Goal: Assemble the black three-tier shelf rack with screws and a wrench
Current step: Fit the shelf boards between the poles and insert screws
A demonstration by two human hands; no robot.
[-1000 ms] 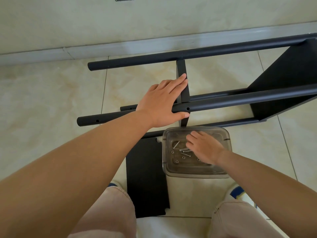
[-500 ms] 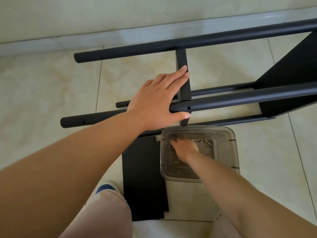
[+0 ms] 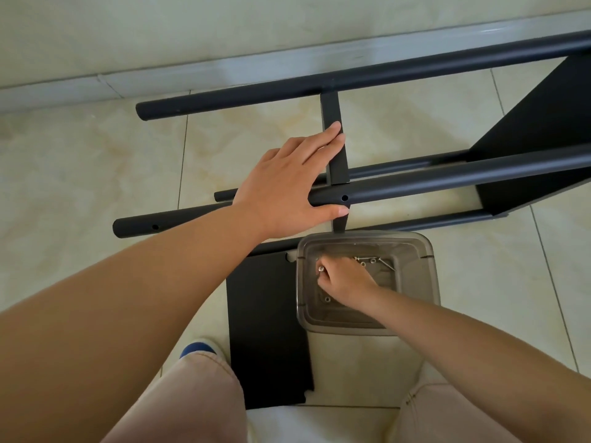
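The black shelf rack lies on its side on the tiled floor, its round legs running left to right. My left hand rests flat on the near upper leg, fingers straight against a shelf's thin edge, thumb under the tube beside a screw hole. My right hand is inside a clear plastic container and pinches a silver screw. More screws lie at the container's far side. A loose black shelf panel lies flat beside the container.
A wall and grey skirting board run along the far side. A mounted shelf closes the rack at the right. My knees and a blue-toed shoe sit at the bottom edge.
My right hand moved from the container's middle to its left side and closed its fingers on a screw. The left hand stayed on the leg.
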